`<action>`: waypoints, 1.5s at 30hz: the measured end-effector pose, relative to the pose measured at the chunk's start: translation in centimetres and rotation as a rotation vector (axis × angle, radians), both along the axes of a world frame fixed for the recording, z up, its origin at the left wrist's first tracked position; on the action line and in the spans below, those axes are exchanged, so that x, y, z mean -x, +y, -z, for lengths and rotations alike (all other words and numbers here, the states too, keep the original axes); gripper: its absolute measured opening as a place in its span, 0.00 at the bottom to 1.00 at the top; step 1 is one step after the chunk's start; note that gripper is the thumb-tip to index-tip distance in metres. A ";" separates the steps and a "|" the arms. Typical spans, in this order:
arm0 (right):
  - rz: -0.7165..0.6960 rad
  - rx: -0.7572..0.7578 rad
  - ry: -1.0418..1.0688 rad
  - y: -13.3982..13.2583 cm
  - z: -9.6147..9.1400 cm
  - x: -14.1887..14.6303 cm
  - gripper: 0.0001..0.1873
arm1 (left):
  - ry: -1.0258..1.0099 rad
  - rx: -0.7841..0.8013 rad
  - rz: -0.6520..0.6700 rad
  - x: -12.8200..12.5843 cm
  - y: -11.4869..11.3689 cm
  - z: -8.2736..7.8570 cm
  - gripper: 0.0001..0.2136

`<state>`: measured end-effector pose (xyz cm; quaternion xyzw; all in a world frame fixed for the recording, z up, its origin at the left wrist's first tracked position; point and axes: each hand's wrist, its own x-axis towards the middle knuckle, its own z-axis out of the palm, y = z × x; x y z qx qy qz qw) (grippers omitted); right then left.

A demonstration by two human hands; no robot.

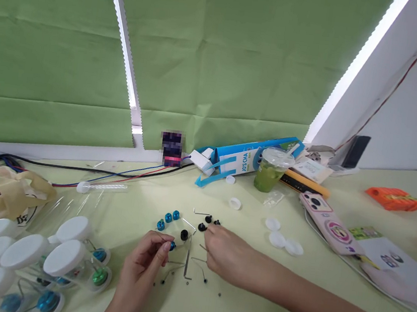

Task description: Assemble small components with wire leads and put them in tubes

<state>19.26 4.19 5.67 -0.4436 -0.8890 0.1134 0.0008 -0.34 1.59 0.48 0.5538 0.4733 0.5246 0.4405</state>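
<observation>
My left hand (145,262) is closed in a pinch on a small blue knob (172,245) just above the pale green table (235,306). My right hand (225,254) reaches in from the right, its fingertips curled and touching a small black knob (202,227). Two more black knobs (208,219) lie just beyond it, and another black knob (184,234) sits between my hands. Three blue knobs (168,217) lie in a row to the left. Thin metal hex keys (187,262) and tiny screws (205,280) are scattered under and between my hands.
Clear tubes with white caps (67,257) holding coloured parts lie at the front left, next to a crumpled paper bag (2,191). A green iced drink (269,169), a blue carton (246,160), loose white caps (278,239), a pink phone (327,222) and cables (78,168) lie further back.
</observation>
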 end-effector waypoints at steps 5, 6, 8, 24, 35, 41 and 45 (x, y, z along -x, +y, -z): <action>0.224 0.213 0.247 -0.9 -1.8 -3.4 0.05 | 0.027 0.025 -0.047 -0.1 -0.2 -0.2 0.05; 0.234 0.266 0.300 -1.2 -1.7 -4.1 0.05 | 0.035 0.030 -0.045 -0.1 -0.1 -0.1 0.05; 0.250 0.389 0.406 -2.0 -1.3 -5.4 0.09 | 0.048 0.035 -0.035 0.0 0.0 0.2 0.05; 0.314 0.546 0.599 -4.1 2.6 -7.4 0.02 | 0.081 0.025 -0.042 0.2 -0.3 0.7 0.05; 0.439 0.411 0.594 -5.6 4.2 -6.8 0.12 | 0.106 0.028 -0.050 0.3 -0.6 -0.3 0.05; 0.434 0.381 0.574 -5.6 4.3 -6.4 0.13 | 0.108 -0.007 -0.031 0.2 -0.9 -0.1 0.06; 0.428 0.364 0.563 -5.6 4.3 -6.4 0.13 | 0.100 -0.022 -0.028 0.2 -1.0 0.0 0.06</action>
